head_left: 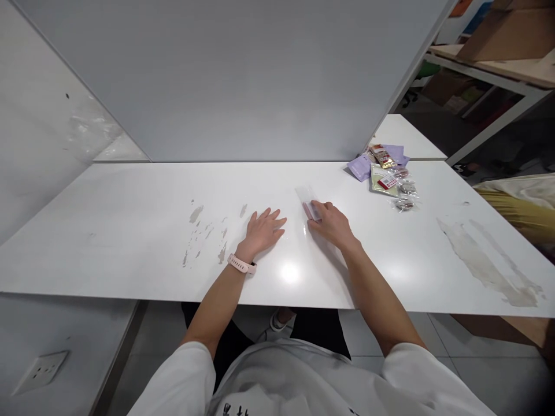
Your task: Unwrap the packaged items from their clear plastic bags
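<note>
our right hand (332, 224) is at a slim clear plastic packet with pinkish-red contents (307, 196), near the middle of a long glossy white table (143, 196); thumb and fingers are closed together on the packet's near end, while its see-through far end pokes out to the far left. we cannot tell whether it lies flat or is slightly raised. our left hand (263, 231), just left of it, is palm down with its fingers spread apart, and a pale pink wristband (241, 264) circles the wrist. at the far right of the table we see a heap: flat lavender packets (359, 167), a shiny gold-and-red packet (383, 156) with print too small for us to read, and a pale green packet (378, 180) with a small red-and-white label (387, 182) on it, also illegible to us. small clear packets with dark contents (404, 204) lie at the near side of the heap. dark characters are printed on our loose white shirt (173, 381) at the near edge, but they are cut off. grey worn patches (489, 263) mark the table's right part.
</note>
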`<action>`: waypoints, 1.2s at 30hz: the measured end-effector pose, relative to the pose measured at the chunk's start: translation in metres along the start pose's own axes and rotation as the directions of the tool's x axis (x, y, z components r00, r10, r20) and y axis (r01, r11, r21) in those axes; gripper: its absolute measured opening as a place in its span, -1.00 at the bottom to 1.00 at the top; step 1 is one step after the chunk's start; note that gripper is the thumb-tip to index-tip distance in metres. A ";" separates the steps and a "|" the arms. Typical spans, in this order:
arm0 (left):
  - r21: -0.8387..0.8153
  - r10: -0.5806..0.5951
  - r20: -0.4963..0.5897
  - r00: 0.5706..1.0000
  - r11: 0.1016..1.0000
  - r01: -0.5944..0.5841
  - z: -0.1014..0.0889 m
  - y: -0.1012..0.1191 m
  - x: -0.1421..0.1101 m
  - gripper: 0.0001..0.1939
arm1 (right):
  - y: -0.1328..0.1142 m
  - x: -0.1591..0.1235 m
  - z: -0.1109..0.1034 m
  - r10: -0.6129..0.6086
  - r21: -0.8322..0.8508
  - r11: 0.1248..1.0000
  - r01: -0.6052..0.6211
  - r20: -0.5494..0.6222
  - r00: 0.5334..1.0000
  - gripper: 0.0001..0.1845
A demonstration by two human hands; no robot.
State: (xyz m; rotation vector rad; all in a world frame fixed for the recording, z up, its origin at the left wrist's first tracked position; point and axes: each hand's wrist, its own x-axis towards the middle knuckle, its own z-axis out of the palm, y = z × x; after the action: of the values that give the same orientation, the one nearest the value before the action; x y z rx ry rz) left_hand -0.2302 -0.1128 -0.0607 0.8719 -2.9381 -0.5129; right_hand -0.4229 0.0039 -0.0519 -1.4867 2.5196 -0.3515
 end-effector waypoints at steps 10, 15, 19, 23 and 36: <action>0.002 -0.072 -0.031 0.997 0.997 0.072 -0.009 -0.003 -0.001 -0.68 | 0.001 -0.003 -0.007 -0.037 -0.076 0.996 0.039 0.031 0.999 -0.57; 0.005 -0.059 -0.042 0.997 0.998 0.060 -0.007 -0.003 0.000 -0.71 | -0.014 -0.003 0.003 -0.083 -0.189 0.979 0.071 -0.053 0.995 -0.61; 0.000 -0.057 -0.048 0.997 0.998 0.057 -0.005 -0.004 0.000 -0.72 | -0.027 0.000 0.002 0.008 -0.221 0.975 -0.007 0.004 1.000 -0.71; -0.045 -0.062 -0.058 0.996 0.997 0.060 -0.006 -0.005 0.000 -0.75 | -0.024 0.004 -0.006 0.025 -0.240 0.971 -0.014 0.043 0.999 -0.70; -0.090 -0.046 -0.081 0.996 0.995 0.038 -0.001 -0.009 0.002 -0.76 | 0.063 0.011 -0.014 0.120 0.337 0.935 -0.108 -0.015 0.993 -0.40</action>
State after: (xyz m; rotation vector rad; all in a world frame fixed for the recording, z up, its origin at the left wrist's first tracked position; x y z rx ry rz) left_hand -0.2270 -0.1216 -0.0627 0.9233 -2.8051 -0.5886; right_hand -0.4844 0.0247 -0.0575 -1.2075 2.4046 -0.7515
